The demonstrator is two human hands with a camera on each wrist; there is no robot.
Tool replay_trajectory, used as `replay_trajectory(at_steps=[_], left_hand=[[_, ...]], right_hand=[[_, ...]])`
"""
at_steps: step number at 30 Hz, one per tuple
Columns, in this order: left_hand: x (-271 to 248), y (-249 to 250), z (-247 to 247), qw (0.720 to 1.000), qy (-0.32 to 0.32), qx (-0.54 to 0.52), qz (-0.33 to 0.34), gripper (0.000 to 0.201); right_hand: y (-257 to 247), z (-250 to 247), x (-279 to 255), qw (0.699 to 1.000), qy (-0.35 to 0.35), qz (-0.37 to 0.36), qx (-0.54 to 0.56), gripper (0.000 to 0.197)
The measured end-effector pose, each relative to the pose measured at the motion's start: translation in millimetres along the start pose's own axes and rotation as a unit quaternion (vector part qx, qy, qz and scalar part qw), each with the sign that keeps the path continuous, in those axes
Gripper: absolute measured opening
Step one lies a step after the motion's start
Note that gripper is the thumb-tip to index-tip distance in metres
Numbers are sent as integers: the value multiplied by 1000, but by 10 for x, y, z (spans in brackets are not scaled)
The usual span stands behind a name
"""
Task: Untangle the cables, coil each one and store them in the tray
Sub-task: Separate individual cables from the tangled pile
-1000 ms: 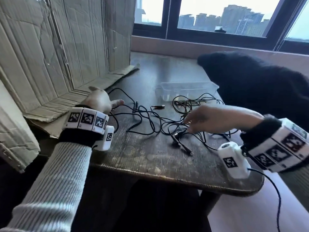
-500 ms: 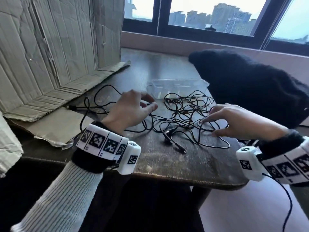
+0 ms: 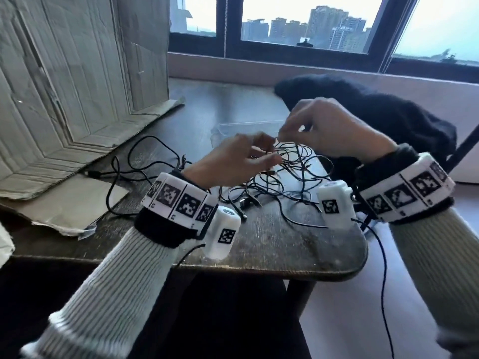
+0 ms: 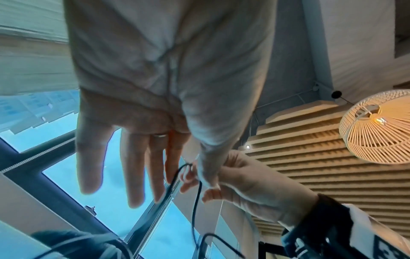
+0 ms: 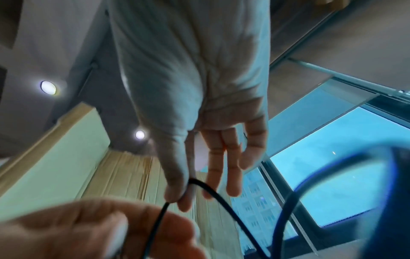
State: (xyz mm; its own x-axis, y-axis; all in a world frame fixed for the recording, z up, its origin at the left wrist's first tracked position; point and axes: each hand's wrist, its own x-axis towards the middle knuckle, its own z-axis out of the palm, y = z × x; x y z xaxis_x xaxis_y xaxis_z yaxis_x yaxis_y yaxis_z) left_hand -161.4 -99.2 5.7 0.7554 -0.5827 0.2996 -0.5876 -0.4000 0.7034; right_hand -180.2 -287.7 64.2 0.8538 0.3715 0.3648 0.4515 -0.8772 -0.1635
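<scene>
The right hand (image 5: 190,84) pinched a black cable (image 5: 213,191) between thumb and forefinger, other fingers (image 5: 233,168) loosely extended. The left hand (image 3: 230,161) pinched the same cable close beside it. Both were raised over the tangle (image 3: 285,177) on the worktop (image 3: 272,244), with the clear tray (image 3: 233,128) just behind and cardboard (image 3: 77,86) to the left.

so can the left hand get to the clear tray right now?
Probably not yet. The left hand pinches a black cable together with the right hand, above the tangle. The tray sits just beyond, unobstructed, so reach looks fine once it lets go.
</scene>
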Motion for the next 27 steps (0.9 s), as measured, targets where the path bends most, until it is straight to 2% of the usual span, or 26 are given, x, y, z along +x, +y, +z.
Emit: replay_trajectory(at_steps=[3, 7, 9, 10, 13, 15, 17, 19, 21, 25, 27], left_hand=[[221, 33, -61, 998, 22, -52, 28, 14], [474, -3, -259, 986, 135, -90, 32, 26], [581, -43, -291, 982, 164, -83, 34, 27], [619, -43, -271, 986, 150, -71, 25, 27], [655, -4, -94, 999, 35, -36, -11, 43], [634, 30, 29, 994, -21, -103, -14, 42], [597, 73, 104, 977, -54, -205, -8, 32], [601, 89, 131, 976, -58, -211, 15, 20], [623, 83, 106, 989, -41, -137, 35, 12], [677, -56, -93, 996, 14, -49, 80, 17], [733, -154, -228, 996, 46, -14, 76, 18]], right_hand=[[-19, -228, 150, 992, 39, 33, 118, 16], [58, -369, 324, 977, 125, 44, 169, 17], [60, -354, 458, 963, 172, 43, 201, 17], [38, -329, 530, 955, 193, 39, 221, 17], [-46, -225, 711, 926, 249, 29, 284, 14], [-92, -183, 781, 913, 273, 22, 301, 20], [-116, -168, 786, 908, 294, 8, 298, 22], [-104, -196, 747, 903, 301, 0, 307, 17], [-57, -278, 701, 885, 315, 20, 342, 16], [159, -566, 610, 844, 401, 56, 352, 14], [273, -668, 566, 832, 421, 72, 355, 16]])
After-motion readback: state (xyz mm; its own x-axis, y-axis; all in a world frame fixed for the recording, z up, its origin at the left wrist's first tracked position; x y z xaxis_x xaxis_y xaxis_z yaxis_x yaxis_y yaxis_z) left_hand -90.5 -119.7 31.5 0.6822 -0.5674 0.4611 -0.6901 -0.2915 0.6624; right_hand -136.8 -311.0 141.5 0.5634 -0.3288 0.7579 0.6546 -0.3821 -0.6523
